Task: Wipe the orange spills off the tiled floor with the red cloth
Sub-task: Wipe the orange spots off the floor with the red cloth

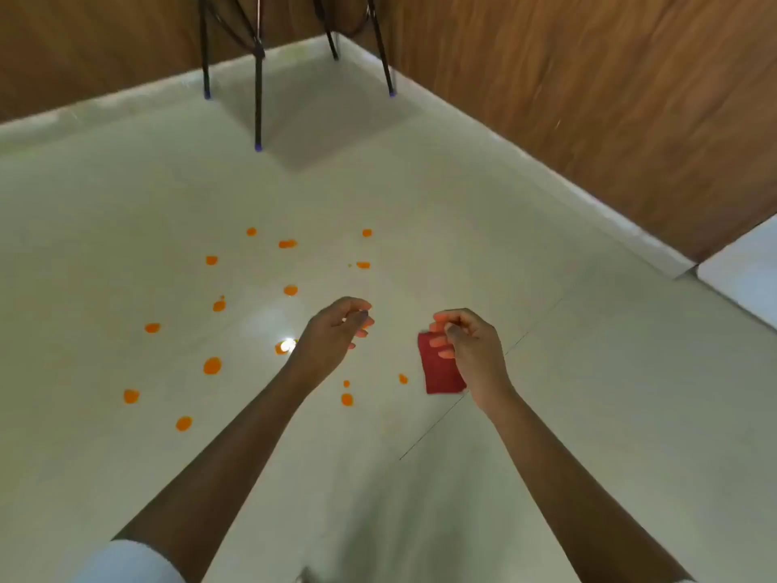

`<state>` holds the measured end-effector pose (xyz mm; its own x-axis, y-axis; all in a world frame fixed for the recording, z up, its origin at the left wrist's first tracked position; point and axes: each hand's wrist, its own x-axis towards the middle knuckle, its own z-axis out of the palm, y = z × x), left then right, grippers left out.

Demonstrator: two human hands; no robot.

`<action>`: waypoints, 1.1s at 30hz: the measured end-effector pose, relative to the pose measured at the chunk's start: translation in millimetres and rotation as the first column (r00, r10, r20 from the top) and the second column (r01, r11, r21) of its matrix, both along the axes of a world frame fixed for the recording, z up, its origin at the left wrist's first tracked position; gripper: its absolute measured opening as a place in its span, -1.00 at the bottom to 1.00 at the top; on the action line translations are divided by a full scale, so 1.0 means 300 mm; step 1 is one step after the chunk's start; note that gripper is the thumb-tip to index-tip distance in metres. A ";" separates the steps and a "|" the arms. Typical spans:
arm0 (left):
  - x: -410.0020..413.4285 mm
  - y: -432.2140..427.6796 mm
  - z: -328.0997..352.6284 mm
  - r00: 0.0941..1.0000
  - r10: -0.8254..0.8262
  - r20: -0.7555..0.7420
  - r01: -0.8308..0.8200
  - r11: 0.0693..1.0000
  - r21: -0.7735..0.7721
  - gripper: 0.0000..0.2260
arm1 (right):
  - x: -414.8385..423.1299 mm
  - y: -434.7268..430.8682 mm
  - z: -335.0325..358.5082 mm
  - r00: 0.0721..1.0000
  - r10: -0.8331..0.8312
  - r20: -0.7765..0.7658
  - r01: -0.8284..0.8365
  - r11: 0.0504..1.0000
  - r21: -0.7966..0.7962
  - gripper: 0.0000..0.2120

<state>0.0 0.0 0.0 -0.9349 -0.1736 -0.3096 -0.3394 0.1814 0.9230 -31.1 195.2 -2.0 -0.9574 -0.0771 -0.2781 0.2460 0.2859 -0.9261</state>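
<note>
Several orange spills (212, 366) dot the pale tiled floor (588, 414), from the middle out to the left. The red cloth (439, 372) is a small flat rectangle that appears to lie on the floor just right of the spills. My right hand (466, 351) hangs in front of the cloth's upper right part, fingers loosely curled, with no finger visibly wrapped round it. My left hand (336, 334) hovers above the spills, fingers loosely curled and holding nothing. One spill (403, 378) lies close to the cloth's left edge.
Black chair legs (257, 103) with blue feet stand on the floor at the back. Wood-panelled walls (588, 119) close the corner behind and to the right. A white block (744, 279) sits at the right edge. A lamp's glare (288, 345) shines on one spill.
</note>
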 end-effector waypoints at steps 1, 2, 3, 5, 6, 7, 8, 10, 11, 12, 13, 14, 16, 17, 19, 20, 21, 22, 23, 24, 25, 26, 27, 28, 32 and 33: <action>-0.001 0.015 -0.081 1.000 -0.011 0.006 0.011 1.000 0.008 -0.84 | 0.001 0.001 -0.081 1.000 -0.012 0.005 0.012 1.000 -0.004 -0.72; -0.011 0.024 -0.174 1.000 -0.012 0.016 0.012 1.000 0.000 -0.84 | -0.008 0.010 -0.169 0.999 -0.031 0.020 0.031 1.000 0.006 -0.73; -0.019 0.036 -0.293 1.000 -0.017 0.025 0.017 1.000 0.008 -0.85 | -0.015 0.016 -0.280 0.998 -0.047 0.032 0.047 0.999 0.000 -0.73; -0.028 0.054 -0.491 0.998 -0.032 0.061 0.031 0.999 0.013 -0.85 | -0.026 0.031 -0.468 0.996 -0.061 0.071 0.060 0.998 0.015 -0.74; -0.033 0.063 -0.569 0.997 -0.032 0.070 0.032 0.999 0.002 -0.86 | -0.033 0.038 -0.551 0.994 -0.066 0.083 0.064 0.997 0.035 -0.74; -0.040 0.071 -0.651 0.997 -0.030 0.077 0.030 1.000 0.005 -0.86 | -0.043 0.045 -0.634 0.993 -0.075 0.091 0.070 0.996 0.049 -0.74; -0.052 0.085 -0.744 0.996 -0.041 0.075 0.042 0.999 -0.003 -0.86 | -0.057 0.051 -0.731 0.994 -0.078 0.083 0.072 0.995 0.071 -0.74; -0.074 0.103 -0.900 0.995 -0.069 0.079 0.072 0.997 -0.036 -0.87 | -0.096 0.071 -0.898 0.993 -0.087 0.074 0.076 0.988 0.134 -0.75; -0.086 0.113 -0.968 0.994 -0.078 0.081 0.083 0.995 -0.060 -0.88 | -0.116 0.081 -0.974 0.994 -0.081 0.067 0.068 0.982 0.178 -0.76; -0.096 0.122 -1.020 0.993 -0.085 0.077 0.092 0.992 -0.087 -0.88 | -0.133 0.090 -1.040 0.997 -0.051 0.059 0.035 0.970 0.239 -0.77; -0.105 0.132 -1.077 0.993 -0.095 0.069 0.102 0.990 -0.102 -0.87 | -0.150 0.101 -1.112 0.999 0.000 0.054 -0.017 0.950 0.312 -0.78; -0.114 0.146 -1.145 0.993 -0.099 0.061 0.106 0.987 -0.124 -0.85 | -0.171 0.114 -1.196 0.997 0.066 0.042 -0.077 0.911 0.404 -0.76; -0.136 0.155 -1.205 0.992 -0.112 0.061 0.121 0.977 -0.174 -0.82 | -0.220 0.128 -1.291 0.988 0.148 0.039 -0.146 0.826 0.544 -0.70; -0.136 0.166 -1.242 0.991 -0.121 0.050 0.128 0.972 -0.199 -0.80 | -0.240 0.139 -1.351 0.978 0.203 0.039 -0.184 0.770 0.611 -0.66; -0.139 0.172 -1.306 0.988 -0.152 0.030 0.155 0.953 -0.259 -0.79 | -0.276 0.151 -1.435 0.947 0.309 0.082 -0.265 0.617 0.741 -0.58; -0.141 0.171 -1.337 0.986 -0.164 0.028 0.165 0.944 -0.284 -0.77 | -0.289 0.154 -1.461 0.931 0.347 0.116 -0.302 0.551 0.778 -0.54; -0.132 0.173 -1.366 0.982 -0.187 0.037 0.189 0.928 -0.321 -0.75 | -0.289 0.158 -1.492 0.919 0.366 0.147 -0.330 0.509 0.795 -0.52; -0.124 0.174 -1.387 0.974 -0.223 0.050 0.225 0.899 -0.376 -0.73 | -0.282 0.161 -1.514 0.916 0.367 0.164 -0.339 0.486 0.806 -0.50; -0.114 0.178 -1.409 0.963 -0.261 0.063 0.262 0.862 -0.435 -0.70 | -0.269 0.165 -1.535 0.911 0.376 0.170 -0.343 0.458 0.820 -0.50; -0.098 0.181 -1.426 0.953 -0.292 0.082 0.293 0.821 -0.490 -0.68 | -0.243 0.166 -1.543 0.901 0.396 0.178 -0.352 0.426 0.833 -0.51; -0.082 0.183 -1.444 0.942 -0.322 0.098 0.323 0.780 -0.536 -0.67 | -0.212 0.167 -1.551 0.891 0.414 0.188 -0.365 0.406 0.838 -0.53; -0.062 0.183 -1.461 0.928 -0.352 0.118 0.353 0.738 -0.575 -0.66 | -0.176 0.169 -1.553 0.881 0.429 0.201 -0.389 0.414 0.823 -0.58; -0.043 0.182 -1.478 0.911 -0.390 0.136 0.386 0.686 -0.617 -0.64 | -0.142 0.172 -1.555 0.876 0.444 0.186 -0.398 0.452 0.798 -0.63; -0.024 0.180 -1.494 0.889 -0.428 0.161 0.421 0.630 -0.652 -0.62 | -0.113 0.175 -1.551 0.874 0.459 0.157 -0.401 0.501 0.767 -0.69; 0.027 0.138 -1.556 0.845 -0.468 0.259 0.477 0.439 -0.761 -0.52 | -0.144 0.157 -1.576 0.901 0.428 -0.074 -0.202 0.563 0.801 -0.53; 0.039 0.121 -1.567 0.849 -0.448 0.279 0.476 0.422 -0.771 -0.49 | -0.162 0.147 -1.599 0.896 0.440 -0.053 -0.214 0.534 0.818 -0.42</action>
<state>11.7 36.3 -470.1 -0.9472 0.1019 -0.3040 0.0088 0.9560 0.2932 -79.7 239.3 -481.8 -0.9498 -0.2619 -0.1712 -0.2006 0.9295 -0.3094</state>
